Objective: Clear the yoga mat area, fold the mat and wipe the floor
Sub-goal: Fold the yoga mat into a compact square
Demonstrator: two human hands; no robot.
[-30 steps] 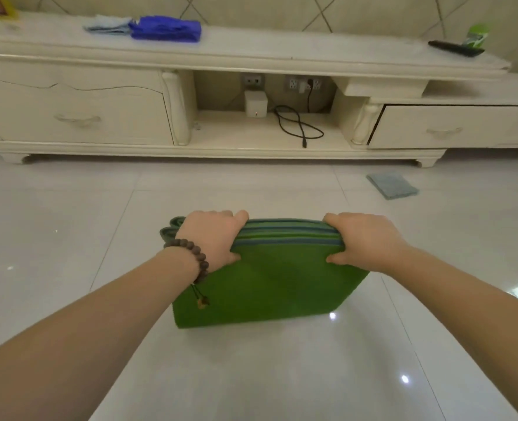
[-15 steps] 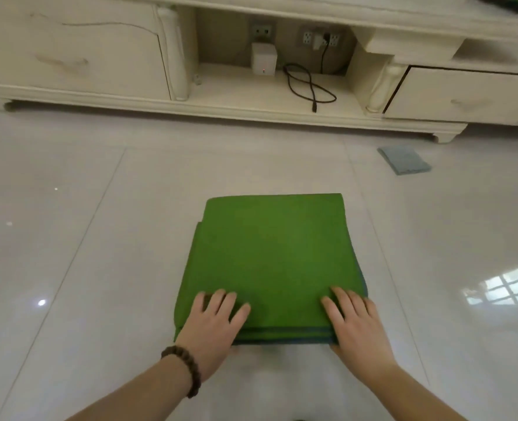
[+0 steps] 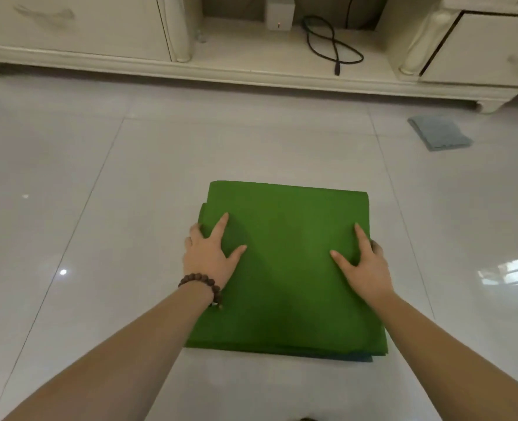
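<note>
Slid up from the near edge to the side edges of the folded mat point(image 3: 285, 268) — left hand point(image 3: 210, 256) and right hand point(image 3: 364, 262) both spread flat, pressing layers down on the floor point(image 3: 100, 192). Folding about done; wiping next — needs reaching right for the grey cloth point(image 3: 440, 132), open tile all round.

Cream TV cabinet and its odds and ends along the far wall

A low cream cabinet point(image 3: 251, 72) runs across the top of the view, a drawer front with a handle point(image 3: 43, 13) at its left end and another drawer point(image 3: 491, 50) at the right. In its open middle bay a small white box point(image 3: 279, 16) showing a tiny red light stands beside a looped black cable point(image 3: 332, 45) that lies on the shelf.
</note>
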